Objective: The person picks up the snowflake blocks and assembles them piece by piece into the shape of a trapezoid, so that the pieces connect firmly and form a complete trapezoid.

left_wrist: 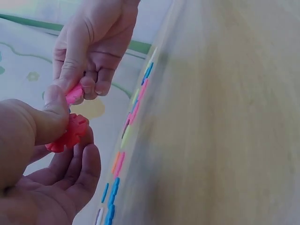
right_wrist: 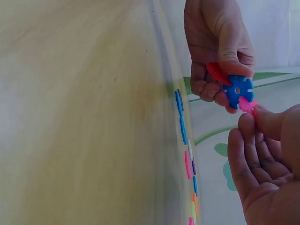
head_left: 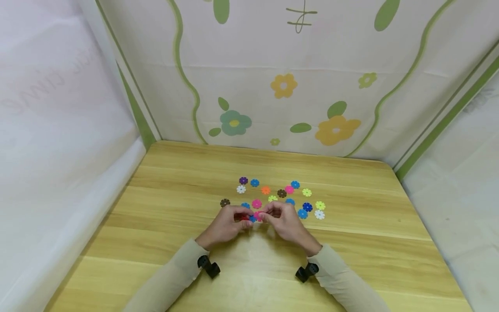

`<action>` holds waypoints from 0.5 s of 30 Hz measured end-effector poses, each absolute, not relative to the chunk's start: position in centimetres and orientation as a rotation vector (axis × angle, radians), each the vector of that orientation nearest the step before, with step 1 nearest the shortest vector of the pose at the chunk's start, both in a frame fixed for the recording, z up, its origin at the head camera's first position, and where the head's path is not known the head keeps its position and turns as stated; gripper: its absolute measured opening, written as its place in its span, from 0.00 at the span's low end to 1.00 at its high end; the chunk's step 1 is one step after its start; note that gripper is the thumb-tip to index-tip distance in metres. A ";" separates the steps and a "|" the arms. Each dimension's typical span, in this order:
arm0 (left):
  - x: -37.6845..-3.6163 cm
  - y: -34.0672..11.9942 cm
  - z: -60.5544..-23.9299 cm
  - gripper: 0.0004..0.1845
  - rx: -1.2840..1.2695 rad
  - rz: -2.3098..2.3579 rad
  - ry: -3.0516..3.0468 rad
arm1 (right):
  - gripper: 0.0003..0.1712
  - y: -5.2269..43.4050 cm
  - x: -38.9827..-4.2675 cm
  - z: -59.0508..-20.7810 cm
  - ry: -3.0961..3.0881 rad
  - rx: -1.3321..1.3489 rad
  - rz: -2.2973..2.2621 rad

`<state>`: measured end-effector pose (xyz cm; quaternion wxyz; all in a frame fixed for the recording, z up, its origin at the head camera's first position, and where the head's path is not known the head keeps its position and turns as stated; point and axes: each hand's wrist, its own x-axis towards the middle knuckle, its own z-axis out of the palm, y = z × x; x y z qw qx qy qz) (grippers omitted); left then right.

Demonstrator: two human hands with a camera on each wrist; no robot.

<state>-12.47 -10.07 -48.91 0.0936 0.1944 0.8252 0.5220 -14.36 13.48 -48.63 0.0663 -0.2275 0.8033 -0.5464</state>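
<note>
holding both hands together just above the wooden table (head_left: 163, 208), you have them meeting fingertip to fingertip near its middle, wrists low, beige sleeves angled in from the near edge. your left hand (head_left: 228, 226) has thumb and fingers pinched on a red flower disc (left_wrist: 70, 133) joined to a blue flower disc (right_wrist: 238, 90); the other fingers are loosely curled beneath. your right hand (head_left: 286, 225) pinches a pink flower disc (right_wrist: 246, 104) at its fingertips, pressed against the blue one.

from the head view the held pieces are mostly hidden by your fingers; only small specks of red, blue and pink show between them. the left wrist view shows the red disc's notched rim under your thumb and the pink piece edge-on, but not the blue. the right wrist view alone shows the blue disc face-on, with its centre hole and slots, the red disc slotted in behind it.

loose flower discs (head_left: 280, 195) lie flat in a scatter just beyond your hands, the nearest ones almost under the fingertips. bare tabletop runs wide to left and right and toward you. a flower-print backdrop (head_left: 284, 86) stands at the far edge, white sheeting on both sides.
</note>
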 end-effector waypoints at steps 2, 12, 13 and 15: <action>-12.5 -10.1 -49.0 0.13 0.581 1.525 2.458 | 0.05 13.5 -14.3 -48.6 2.419 -0.701 -1.640; -12.5 -10.7 -48.7 0.15 0.637 1.509 2.359 | 0.03 13.9 -14.3 -47.6 2.429 -0.708 -1.550; -12.5 -10.8 -48.6 0.15 0.630 1.529 2.337 | 0.03 13.9 -14.3 -47.5 2.425 -0.704 -1.551; -12.5 -11.0 -48.4 0.15 0.612 1.565 2.304 | 0.03 13.9 -14.3 -47.4 2.409 -0.706 -1.554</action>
